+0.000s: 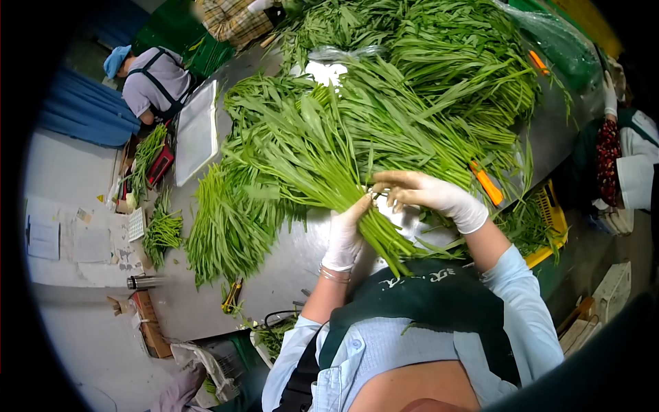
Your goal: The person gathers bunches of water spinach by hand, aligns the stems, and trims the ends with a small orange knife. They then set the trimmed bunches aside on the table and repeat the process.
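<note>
Left hand (pixel 345 233), gloved, is closed around the stems of a bunch of greens (pixel 309 158). Right hand (pixel 429 194) pinches the same stems with fingers half curled. The bunch fans across the metal table (pixel 288 275), beside bigger heaps of greens (pixel 446 62) and an orange tool (pixel 487 183).

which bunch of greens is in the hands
The middle bunch, fanning toward the upper left: the left hand grips its stems, the right hand touches them. The other piles lie loose.

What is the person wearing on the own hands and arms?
Both the left hand and the right hand wear thin white gloves. A thin bracelet circles the left wrist. Light blue shirt sleeves are pushed up near the elbows.
</note>
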`<state>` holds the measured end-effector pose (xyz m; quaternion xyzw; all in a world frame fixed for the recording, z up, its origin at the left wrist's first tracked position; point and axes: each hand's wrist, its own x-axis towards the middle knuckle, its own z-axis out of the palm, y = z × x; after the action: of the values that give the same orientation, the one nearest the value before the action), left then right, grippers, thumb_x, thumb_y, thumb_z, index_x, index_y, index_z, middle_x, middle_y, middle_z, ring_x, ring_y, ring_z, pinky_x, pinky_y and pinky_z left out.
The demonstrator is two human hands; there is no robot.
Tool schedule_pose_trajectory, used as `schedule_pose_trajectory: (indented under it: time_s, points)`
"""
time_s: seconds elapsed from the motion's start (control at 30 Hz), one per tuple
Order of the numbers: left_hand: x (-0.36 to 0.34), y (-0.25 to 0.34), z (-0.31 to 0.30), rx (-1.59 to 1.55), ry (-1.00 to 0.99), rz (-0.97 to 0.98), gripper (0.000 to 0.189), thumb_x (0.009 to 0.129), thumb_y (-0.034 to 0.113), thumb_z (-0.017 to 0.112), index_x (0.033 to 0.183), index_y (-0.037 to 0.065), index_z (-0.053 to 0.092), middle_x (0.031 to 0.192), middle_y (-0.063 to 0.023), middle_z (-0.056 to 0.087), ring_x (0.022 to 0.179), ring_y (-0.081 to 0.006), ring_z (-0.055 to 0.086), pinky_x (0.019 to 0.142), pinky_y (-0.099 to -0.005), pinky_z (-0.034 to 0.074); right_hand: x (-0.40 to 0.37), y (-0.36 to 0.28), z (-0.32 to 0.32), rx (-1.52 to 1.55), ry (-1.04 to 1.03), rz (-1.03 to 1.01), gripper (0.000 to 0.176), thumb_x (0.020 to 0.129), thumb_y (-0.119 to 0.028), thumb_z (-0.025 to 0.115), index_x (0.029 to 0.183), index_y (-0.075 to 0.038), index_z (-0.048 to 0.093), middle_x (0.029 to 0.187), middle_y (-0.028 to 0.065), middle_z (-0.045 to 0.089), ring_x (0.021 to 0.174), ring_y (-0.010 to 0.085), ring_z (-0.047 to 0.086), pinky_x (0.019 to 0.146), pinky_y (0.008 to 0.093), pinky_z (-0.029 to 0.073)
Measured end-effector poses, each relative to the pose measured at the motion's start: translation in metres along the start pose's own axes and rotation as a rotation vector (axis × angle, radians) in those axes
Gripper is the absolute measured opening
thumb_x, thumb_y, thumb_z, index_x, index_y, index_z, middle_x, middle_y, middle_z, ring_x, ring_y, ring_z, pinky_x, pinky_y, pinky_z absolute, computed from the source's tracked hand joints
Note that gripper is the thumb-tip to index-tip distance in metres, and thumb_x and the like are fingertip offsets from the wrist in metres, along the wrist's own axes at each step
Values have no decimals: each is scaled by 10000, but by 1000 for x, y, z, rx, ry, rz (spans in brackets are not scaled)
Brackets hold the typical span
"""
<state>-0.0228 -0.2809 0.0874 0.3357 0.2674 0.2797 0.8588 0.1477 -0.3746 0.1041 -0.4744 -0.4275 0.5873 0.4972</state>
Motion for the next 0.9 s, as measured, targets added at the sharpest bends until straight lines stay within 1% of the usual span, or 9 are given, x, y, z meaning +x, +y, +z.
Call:
schedule_pose_trajectory:
  time_s: [0.07,0.17,0.37,0.43,0.5,0.57,0.63,0.8,0.9]
  points:
    - [2,-11,-8,45,-3,29,226,824,10,595,1045,30,552,935,-48,603,803,-141,593,717,-269,515,17,5,17,-149,262,-35,544,811,-277,626,1251,0,466,1126,122,576,942,155,574,815,270,457]
    - [0,-14,3,-35,13,24,279,805,-26,605,1072,21,539,933,-41,585,815,-136,577,732,-253,483,32,21,34,17,476,-122,183,826,-122,596,960,1,612,803,19,602,763,89,534,669,211,433]
    - [7,4,-22,-148,117,72,212,823,35,610,1020,34,532,852,-58,584,744,-162,580,688,-289,508,-31,12,14,212,254,-163,132,834,-137,580,800,-13,550,715,37,563,649,112,524,620,232,428]
    - [7,4,-29,-182,90,85,195,834,24,597,1019,30,533,850,-66,602,750,-168,588,708,-288,512,-51,11,0,178,301,-176,148,804,-144,597,853,-8,569,701,37,567,625,111,523,596,244,440]
    - [9,-2,-26,-118,169,147,199,833,33,609,1016,29,531,855,-62,594,751,-164,584,702,-291,505,-56,8,-10,-233,323,-34,191,789,-171,622,879,-10,575,707,36,572,638,102,530,574,247,441]
    - [13,-13,-20,-71,189,232,225,825,46,629,1028,26,533,854,-56,579,732,-152,577,680,-287,498,-50,15,1,-401,342,-104,229,774,-191,645,893,-10,575,716,38,582,660,100,545,565,249,444]
    - [6,-14,-1,-33,223,253,213,828,31,621,1023,19,535,857,-53,582,749,-135,570,695,-269,479,-46,-5,32,-403,275,147,307,743,-272,678,915,-37,583,716,63,596,656,151,574,574,283,457]
    - [-1,-13,-1,56,195,280,192,843,14,595,1022,36,531,856,-33,584,766,-125,572,711,-262,479,-22,33,49,-923,488,-141,254,772,-150,630,984,-15,597,755,141,614,678,244,610,642,306,479]
    - [-2,-12,-1,-11,216,284,165,843,23,598,997,19,540,840,-43,575,733,-121,558,668,-251,471,-29,22,49,-691,533,-126,190,783,-115,606,938,-6,617,801,153,629,731,237,630,653,300,486]
